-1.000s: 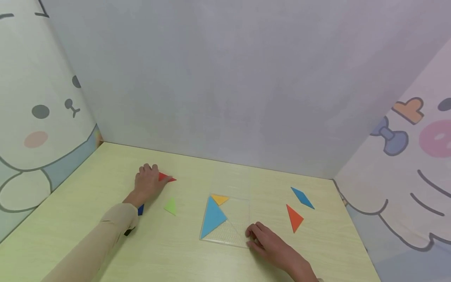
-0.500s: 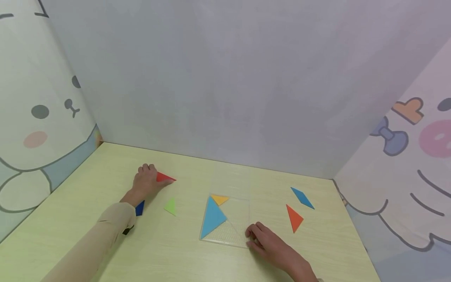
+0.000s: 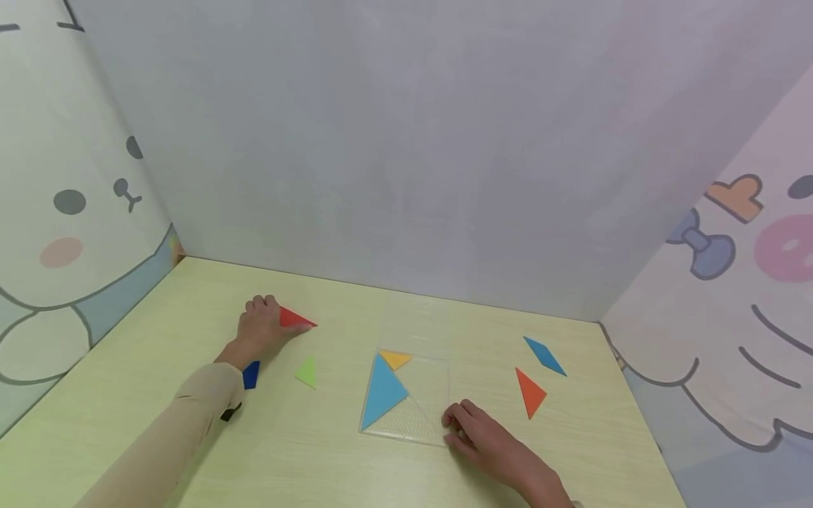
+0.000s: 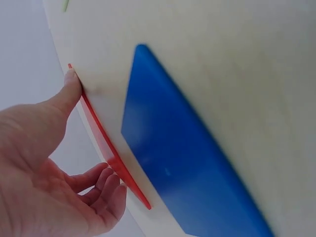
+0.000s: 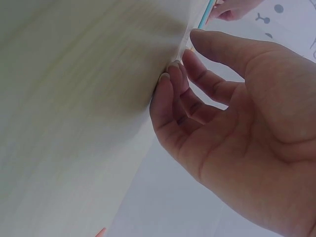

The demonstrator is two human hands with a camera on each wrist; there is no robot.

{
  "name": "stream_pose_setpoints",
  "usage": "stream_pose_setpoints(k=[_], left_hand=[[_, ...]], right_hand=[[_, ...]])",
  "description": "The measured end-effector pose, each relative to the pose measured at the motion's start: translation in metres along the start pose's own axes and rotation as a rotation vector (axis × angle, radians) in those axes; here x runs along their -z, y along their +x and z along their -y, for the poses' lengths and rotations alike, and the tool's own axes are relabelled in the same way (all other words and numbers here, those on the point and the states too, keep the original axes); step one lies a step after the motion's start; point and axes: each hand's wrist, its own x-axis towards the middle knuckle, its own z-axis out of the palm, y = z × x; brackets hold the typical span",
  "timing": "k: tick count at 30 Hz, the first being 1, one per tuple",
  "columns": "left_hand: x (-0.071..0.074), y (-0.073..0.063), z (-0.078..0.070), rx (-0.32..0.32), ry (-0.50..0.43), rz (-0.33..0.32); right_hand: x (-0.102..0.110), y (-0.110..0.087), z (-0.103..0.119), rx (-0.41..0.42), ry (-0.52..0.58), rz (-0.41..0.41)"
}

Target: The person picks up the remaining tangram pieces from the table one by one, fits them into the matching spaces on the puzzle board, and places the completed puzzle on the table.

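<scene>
In the head view my left hand (image 3: 257, 326) is at the far left of the table, thumb and fingers on a red triangle tile (image 3: 295, 318). The left wrist view shows the thumb at one corner and curled fingers at the triangle's (image 4: 106, 143) other side. Below that wrist a dark blue tile (image 3: 251, 375) is partly hidden by the sleeve. My right hand (image 3: 485, 441) rests, fingers loosely bent, at the right edge of a clear square tray (image 3: 406, 440). A light blue triangle (image 3: 383, 396) and a small yellow triangle (image 3: 396, 359) lie in the tray.
Between the left hand and the tray lies a light green tile (image 3: 307, 372). On the right are a blue parallelogram (image 3: 545, 355) and an orange-red triangle (image 3: 530, 393). A pale wall (image 3: 406, 155) stands behind the table.
My left hand has shifted slightly left, and more of the red triangle and the dark blue tile shows. The right hand and the tray have stayed where they were.
</scene>
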Motion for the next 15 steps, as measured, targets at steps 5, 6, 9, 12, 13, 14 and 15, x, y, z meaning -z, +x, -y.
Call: stream_pose_setpoints(k=[5, 6, 9, 12, 13, 14, 15], left_hand=[[0.0021, 0.0005, -0.0015, 0.007, -0.037, 0.024], [0.0026, 0.0006, -0.0020, 0.008, -0.047, 0.029], [0.0040, -0.0001, -0.0037, 0.011, -0.075, 0.045], [0.0051, -0.0012, -0.0048, 0.021, -0.094, 0.054], [0.0056, -0.0018, -0.0052, 0.025, -0.101, 0.057], [0.0058, -0.0022, -0.0054, 0.030, -0.109, 0.056], [0.0064, -0.0028, -0.0059, 0.035, -0.116, 0.057]], right_hand=[[0.0005, 0.0001, 0.0011, -0.020, -0.002, 0.004], [0.0005, 0.0002, 0.0011, -0.022, -0.003, 0.005], [-0.0003, 0.0006, 0.0004, -0.028, -0.002, 0.011], [-0.0008, 0.0011, -0.0003, -0.044, 0.003, 0.019], [-0.0011, 0.0013, -0.0006, -0.049, 0.002, 0.022], [-0.0012, 0.0012, -0.0007, -0.053, 0.002, 0.022], [-0.0012, 0.0012, -0.0008, -0.057, 0.003, 0.023]])
